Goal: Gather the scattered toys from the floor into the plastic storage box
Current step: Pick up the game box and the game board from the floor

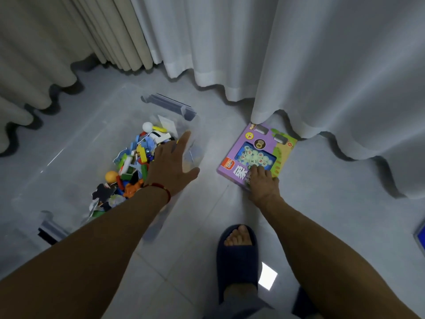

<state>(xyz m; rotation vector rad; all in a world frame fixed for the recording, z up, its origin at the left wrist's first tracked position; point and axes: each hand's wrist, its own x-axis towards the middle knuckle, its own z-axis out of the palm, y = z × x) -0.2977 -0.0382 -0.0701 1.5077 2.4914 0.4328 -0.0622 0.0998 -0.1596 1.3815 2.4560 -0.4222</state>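
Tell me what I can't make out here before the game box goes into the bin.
- Game box: far corner tucked under the curtain; near edge covered by the right hand, so the grip is unclear.
- Storage box: near side hidden by the left forearm; the left hand covers some toys.
- Blue object: cut off by the right frame edge.
- Box lettering: too small and blurred.

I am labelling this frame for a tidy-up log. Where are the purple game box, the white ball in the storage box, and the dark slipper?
purple game box [239,168]: head view, on its purple lower-left face.
white ball [147,127]: head view, middle of the ball.
dark slipper [236,261]: head view, on its strap.
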